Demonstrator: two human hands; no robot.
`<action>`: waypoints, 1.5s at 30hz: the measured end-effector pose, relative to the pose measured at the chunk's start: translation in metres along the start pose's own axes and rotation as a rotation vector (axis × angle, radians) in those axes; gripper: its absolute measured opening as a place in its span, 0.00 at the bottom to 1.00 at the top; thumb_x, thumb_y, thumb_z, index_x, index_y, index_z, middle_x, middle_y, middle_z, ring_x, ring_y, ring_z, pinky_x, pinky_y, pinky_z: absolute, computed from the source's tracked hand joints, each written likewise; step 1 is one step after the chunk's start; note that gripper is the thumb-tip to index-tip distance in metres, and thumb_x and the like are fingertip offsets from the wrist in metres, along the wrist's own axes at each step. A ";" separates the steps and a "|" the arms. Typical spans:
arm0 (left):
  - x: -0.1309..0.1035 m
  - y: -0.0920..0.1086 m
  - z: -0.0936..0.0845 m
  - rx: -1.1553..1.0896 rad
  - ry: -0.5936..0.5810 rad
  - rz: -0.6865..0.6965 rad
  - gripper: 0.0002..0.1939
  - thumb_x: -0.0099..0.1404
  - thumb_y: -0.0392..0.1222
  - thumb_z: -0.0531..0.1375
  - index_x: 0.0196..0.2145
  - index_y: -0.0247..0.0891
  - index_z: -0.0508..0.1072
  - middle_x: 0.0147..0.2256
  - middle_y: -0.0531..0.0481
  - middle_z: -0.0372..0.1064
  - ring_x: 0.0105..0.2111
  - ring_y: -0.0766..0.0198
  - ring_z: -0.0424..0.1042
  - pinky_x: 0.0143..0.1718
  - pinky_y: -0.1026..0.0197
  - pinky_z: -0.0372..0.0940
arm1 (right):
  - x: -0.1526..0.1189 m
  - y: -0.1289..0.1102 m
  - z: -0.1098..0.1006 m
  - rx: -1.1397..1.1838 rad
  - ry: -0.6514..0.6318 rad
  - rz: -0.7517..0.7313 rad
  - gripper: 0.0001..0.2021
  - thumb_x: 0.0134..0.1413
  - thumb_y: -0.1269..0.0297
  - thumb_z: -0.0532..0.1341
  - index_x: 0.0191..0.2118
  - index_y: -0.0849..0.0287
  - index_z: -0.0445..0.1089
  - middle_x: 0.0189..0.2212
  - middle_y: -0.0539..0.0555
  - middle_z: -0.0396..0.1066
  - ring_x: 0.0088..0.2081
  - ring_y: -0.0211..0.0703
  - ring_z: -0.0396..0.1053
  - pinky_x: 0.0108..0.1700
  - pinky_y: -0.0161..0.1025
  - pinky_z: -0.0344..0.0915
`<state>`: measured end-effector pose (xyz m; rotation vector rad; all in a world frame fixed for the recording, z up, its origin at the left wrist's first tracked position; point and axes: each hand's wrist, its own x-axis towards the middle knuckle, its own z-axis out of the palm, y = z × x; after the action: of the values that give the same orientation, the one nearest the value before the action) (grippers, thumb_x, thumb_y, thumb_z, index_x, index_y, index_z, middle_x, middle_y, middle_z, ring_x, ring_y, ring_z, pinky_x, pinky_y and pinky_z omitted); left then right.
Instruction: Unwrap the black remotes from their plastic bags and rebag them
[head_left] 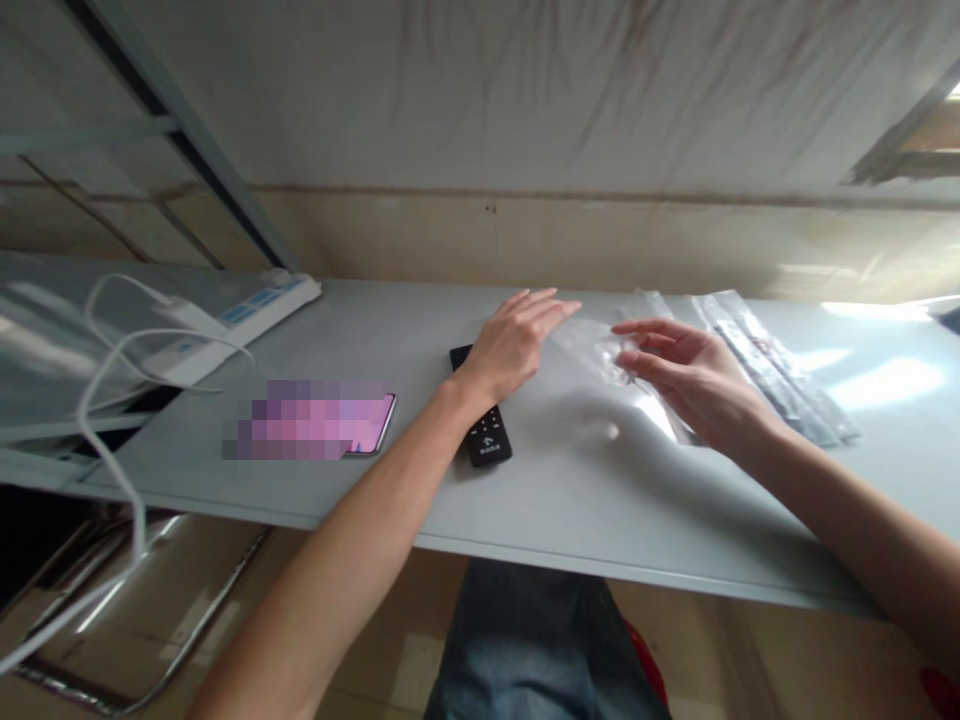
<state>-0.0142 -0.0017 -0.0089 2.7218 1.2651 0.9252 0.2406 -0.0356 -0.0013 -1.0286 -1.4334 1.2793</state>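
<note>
My right hand [679,375] pinches a crumpled clear plastic bag [604,355] between thumb and fingers, just above the table. My left hand [517,335] is stretched out flat, with its fingertips at the bag's left edge; I cannot tell if they touch it. Under my left hand and wrist lies a black remote control [491,440], partly hidden, its lower buttons and white marking showing. Beyond my right hand, long items in clear plastic sleeves [772,365] lie side by side; their contents are hard to make out.
A phone with a pink screen [371,425] lies left of the remote, partly pixelated. Farther left, a white power strip [244,325] has a white cable [94,420] looping over the table's edge. A wall stands behind the grey table [570,520]. Metal frame bars [202,150] rise at left.
</note>
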 end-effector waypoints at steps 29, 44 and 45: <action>-0.002 0.016 0.001 0.079 -0.086 0.167 0.30 0.73 0.27 0.60 0.70 0.40 0.67 0.60 0.42 0.73 0.66 0.53 0.67 0.70 0.44 0.62 | 0.003 0.002 -0.003 -0.157 0.005 0.037 0.27 0.50 0.47 0.80 0.52 0.54 0.81 0.27 0.50 0.76 0.29 0.42 0.71 0.32 0.41 0.66; 0.000 0.004 0.002 0.100 0.169 0.071 0.07 0.74 0.30 0.64 0.37 0.36 0.81 0.56 0.42 0.79 0.61 0.51 0.73 0.63 0.45 0.68 | 0.004 -0.002 0.000 0.116 0.019 0.030 0.20 0.51 0.56 0.80 0.46 0.51 0.76 0.34 0.51 0.77 0.33 0.40 0.74 0.32 0.36 0.69; 0.000 0.003 0.002 0.104 0.170 0.065 0.06 0.74 0.30 0.65 0.38 0.35 0.81 0.55 0.42 0.78 0.60 0.52 0.74 0.63 0.46 0.68 | 0.003 -0.003 0.001 0.049 0.013 -0.006 0.17 0.52 0.55 0.80 0.43 0.53 0.76 0.34 0.52 0.78 0.33 0.41 0.75 0.32 0.37 0.69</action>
<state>-0.0109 -0.0036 -0.0097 2.8322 1.2917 1.1516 0.2389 -0.0333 0.0017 -0.9977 -1.3880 1.2942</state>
